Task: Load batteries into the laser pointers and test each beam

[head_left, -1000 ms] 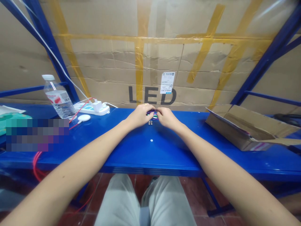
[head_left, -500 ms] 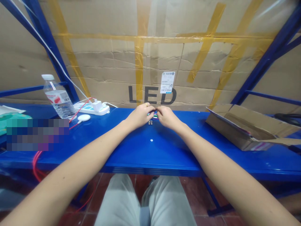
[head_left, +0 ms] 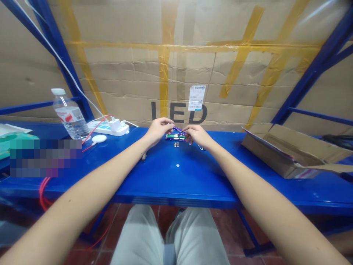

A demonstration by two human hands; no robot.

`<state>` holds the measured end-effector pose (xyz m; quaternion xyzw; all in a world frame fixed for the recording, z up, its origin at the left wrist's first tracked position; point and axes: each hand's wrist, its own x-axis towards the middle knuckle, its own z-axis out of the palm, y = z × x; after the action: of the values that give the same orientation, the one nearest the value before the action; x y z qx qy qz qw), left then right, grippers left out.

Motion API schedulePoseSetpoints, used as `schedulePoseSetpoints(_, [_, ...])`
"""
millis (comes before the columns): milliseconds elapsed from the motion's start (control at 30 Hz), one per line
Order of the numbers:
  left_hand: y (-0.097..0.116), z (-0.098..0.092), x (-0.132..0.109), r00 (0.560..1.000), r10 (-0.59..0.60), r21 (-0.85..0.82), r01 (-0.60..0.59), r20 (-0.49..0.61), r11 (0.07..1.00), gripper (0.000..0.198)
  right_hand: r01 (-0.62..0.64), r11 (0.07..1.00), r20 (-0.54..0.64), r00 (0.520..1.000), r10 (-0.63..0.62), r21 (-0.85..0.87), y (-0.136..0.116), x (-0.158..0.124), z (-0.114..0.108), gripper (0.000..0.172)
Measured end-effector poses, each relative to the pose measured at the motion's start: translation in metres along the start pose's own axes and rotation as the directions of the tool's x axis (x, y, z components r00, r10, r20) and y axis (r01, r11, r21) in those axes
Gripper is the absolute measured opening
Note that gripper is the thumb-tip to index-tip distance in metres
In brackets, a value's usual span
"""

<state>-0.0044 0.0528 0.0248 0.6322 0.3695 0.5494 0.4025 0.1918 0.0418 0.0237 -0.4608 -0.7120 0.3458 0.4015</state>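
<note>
A slim purple metallic tube [head_left: 177, 129] spans the gap between my two hands, above the table's far side. My left hand [head_left: 161, 127] pinches its left end between thumb and fingers. At the other end, the fingertips of my right hand [head_left: 194, 133] close on it. Just below lies a row of shiny green, silver and purple tubes [head_left: 173, 137], side by side and partly behind my right fingers. Several small round metal pieces [head_left: 176, 144] sit in a cluster nearer me. Something small and dark [head_left: 201, 148] shows under my right wrist.
The blue table [head_left: 171, 184] bears an open cardboard box [head_left: 292, 173] at right. To the left stand a water bottle [head_left: 70, 114], a white power strip [head_left: 110, 127] with cables, and a white oval device [head_left: 99, 138]. A large taped carton [head_left: 124, 81] forms the back.
My hands have drawn apart, and the purple tube between them now shows. The left hand has shifted left, uncovering more of the tube row.
</note>
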Motion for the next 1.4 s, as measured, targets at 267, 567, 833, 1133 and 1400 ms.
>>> schedulePoseSetpoints(267, [0.003,0.005,-0.007,0.991,0.112,0.072,-0.117,0.071,0.991,0.030,0.059,0.973,0.210,0.972,-0.108,0.224,-0.011,-0.012,0.006,0.018])
schedulePoseSetpoints(567, [-0.002,0.009,-0.005,0.986,0.038,-0.100,-0.022,0.161,0.995,0.052,-0.018,0.892,0.191,0.978,-0.077,0.453,-0.007,-0.010,0.011,0.019])
schedulePoseSetpoints(833, [0.008,0.003,-0.004,0.966,-0.113,-0.521,0.222,0.232,0.824,0.078,0.034,0.937,0.106,0.991,-0.075,0.349,-0.007,-0.011,0.012,0.026])
schedulePoseSetpoints(1133, [0.011,0.001,-0.005,0.956,-0.188,-0.538,0.284,0.226,0.794,0.083,0.110,0.989,0.080,0.990,-0.118,0.102,-0.005,-0.010,0.009,0.028])
schedulePoseSetpoints(1400, [0.005,0.000,-0.004,0.963,-0.123,-0.474,0.226,0.239,0.851,0.080,0.097,0.993,0.092,0.991,-0.102,0.061,-0.011,-0.013,0.008,0.027])
